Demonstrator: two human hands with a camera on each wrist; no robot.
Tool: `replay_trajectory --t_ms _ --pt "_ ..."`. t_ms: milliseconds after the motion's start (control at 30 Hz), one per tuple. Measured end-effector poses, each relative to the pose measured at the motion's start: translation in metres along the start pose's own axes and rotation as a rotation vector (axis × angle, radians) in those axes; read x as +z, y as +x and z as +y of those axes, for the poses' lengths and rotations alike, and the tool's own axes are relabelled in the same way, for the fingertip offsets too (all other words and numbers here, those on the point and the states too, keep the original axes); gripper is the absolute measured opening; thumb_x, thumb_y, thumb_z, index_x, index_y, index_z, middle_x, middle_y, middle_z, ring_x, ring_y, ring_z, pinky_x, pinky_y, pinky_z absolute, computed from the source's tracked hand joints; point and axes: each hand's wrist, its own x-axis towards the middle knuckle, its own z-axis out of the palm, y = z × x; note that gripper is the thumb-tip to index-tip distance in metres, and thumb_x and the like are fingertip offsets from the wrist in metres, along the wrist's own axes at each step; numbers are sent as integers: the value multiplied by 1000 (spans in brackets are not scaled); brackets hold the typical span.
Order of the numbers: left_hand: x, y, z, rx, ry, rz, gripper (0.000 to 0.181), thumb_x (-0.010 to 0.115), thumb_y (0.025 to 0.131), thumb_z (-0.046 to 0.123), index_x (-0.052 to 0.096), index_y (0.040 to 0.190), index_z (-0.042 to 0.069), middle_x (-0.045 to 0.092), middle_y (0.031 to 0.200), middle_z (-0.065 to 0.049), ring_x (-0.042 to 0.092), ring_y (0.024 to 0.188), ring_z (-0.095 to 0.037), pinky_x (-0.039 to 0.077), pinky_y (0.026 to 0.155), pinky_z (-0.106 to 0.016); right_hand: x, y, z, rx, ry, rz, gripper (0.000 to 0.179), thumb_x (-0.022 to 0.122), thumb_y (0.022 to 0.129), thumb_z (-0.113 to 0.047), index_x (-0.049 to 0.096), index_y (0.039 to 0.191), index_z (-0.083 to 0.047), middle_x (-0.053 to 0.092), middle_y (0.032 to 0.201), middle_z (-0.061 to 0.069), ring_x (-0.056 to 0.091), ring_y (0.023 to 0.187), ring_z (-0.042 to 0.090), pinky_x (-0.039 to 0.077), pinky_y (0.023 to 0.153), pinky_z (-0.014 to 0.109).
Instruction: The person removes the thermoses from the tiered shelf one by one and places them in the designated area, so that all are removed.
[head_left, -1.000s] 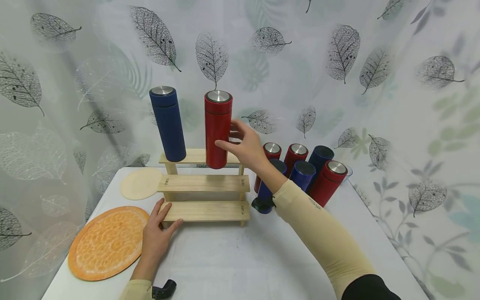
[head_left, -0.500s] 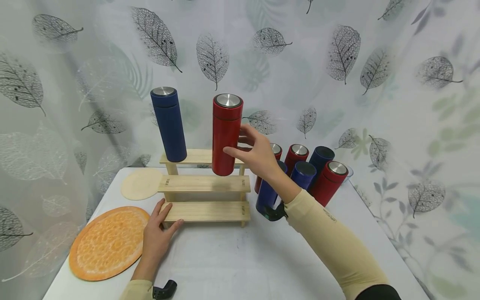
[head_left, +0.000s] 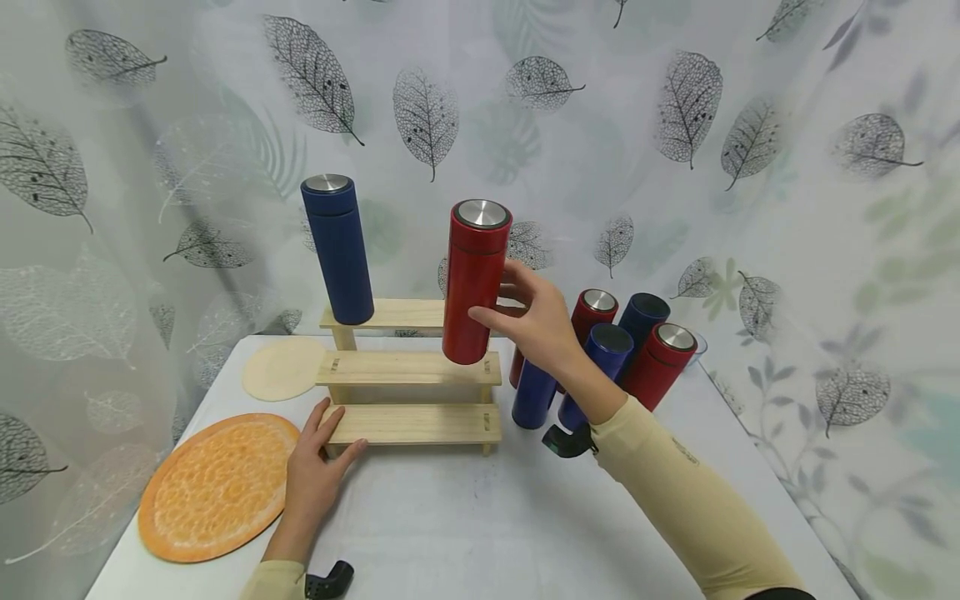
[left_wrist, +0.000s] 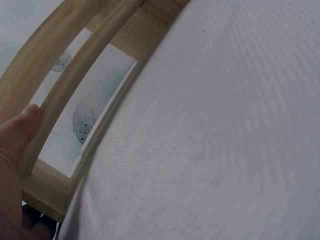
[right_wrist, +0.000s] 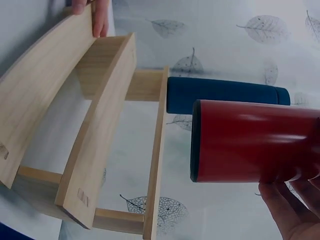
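A red thermos flask (head_left: 476, 283) with a steel lid hangs upright above the right part of a three-step wooden shelf rack (head_left: 408, 367). My right hand (head_left: 536, 321) grips the flask from its right side, thumb in front. In the right wrist view the flask's dark base (right_wrist: 196, 142) shows free of the steps. My left hand (head_left: 315, 471) holds the rack's lower left corner, its thumb (left_wrist: 22, 127) against the front edge. On the left end of the top step stands a dark blue flask (head_left: 337, 250).
Right of the rack, several red and blue flasks (head_left: 660, 367) stand grouped on the white table (head_left: 450, 533), partly hidden behind my right forearm. A round orange bread-like mat (head_left: 217, 487) and a pale round disc (head_left: 281, 367) lie to the left. A leaf-print curtain (head_left: 570, 167) hangs behind.
My right hand has brought the red flask from above the top step to the right, lower and nearer to me. The left hand and the rack have stayed put.
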Motion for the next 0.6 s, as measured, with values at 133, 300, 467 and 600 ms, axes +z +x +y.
replay_trajectory --t_ms 133,300,467,600 --pt "0 0 -1 2 -2 3 72 91 92 20 60 154 0 38 172 -16 36 155 -44 25 102 1 -3 -6 2 -6 -4 -2 59 87 94 -17 64 149 -15 72 133 1 73 117 22 61 95 42" --pt "0 -1 -2 6 1 8 72 92 91 21 60 153 1 38 171 -16 36 155 -45 25 102 1 -8 -14 3 14 -30 10 60 88 93 -19 65 148 -18 73 131 1 75 113 24 61 95 48" --pt "0 -1 -3 14 1 9 72 92 91 20 61 153 0 38 171 -16 37 155 -45 25 102 1 -14 -23 3 30 -74 26 59 88 94 -21 65 148 -19 73 131 1 74 115 27 60 96 51" --pt "0 0 -1 13 11 2 72 91 92 23 60 154 1 38 172 -15 36 155 -45 25 102 1 -21 -32 4 46 -90 40 59 88 93 -20 65 147 -19 74 128 0 73 117 29 61 96 45"
